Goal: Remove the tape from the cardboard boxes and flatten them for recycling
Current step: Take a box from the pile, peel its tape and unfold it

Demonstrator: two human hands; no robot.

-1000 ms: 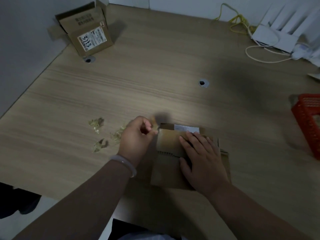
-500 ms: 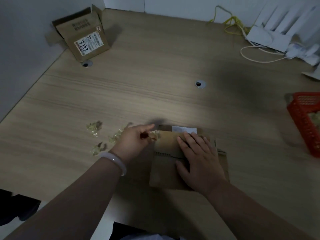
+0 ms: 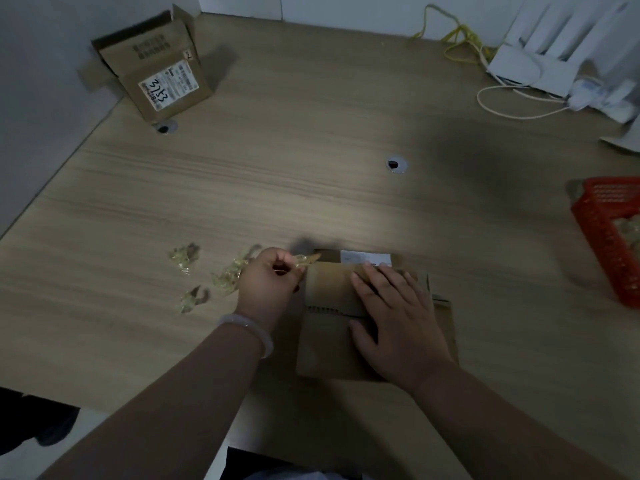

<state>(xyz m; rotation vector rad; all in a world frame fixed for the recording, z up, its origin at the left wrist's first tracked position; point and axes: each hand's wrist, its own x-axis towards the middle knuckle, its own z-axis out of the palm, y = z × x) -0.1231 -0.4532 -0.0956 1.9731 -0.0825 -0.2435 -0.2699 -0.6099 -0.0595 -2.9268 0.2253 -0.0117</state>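
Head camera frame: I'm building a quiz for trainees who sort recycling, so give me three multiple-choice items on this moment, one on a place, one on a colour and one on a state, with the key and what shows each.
1. Where does the open box with the handwritten label stand?
A. far left corner of the table
B. inside the basket
C. under the right hand

2. What colour is the basket at the right edge?
A. blue
B. red
C. white

3. What is the left hand doing?
A. lying flat on the table
B. pinching a strip of tape at the flattened box's corner
C. lifting the router

Key:
1 A, the open box stands by the wall at the table's far left.
2 B, the basket is red mesh.
3 B, the left hand pinches the tape strip while the right hand presses the flattened box down.
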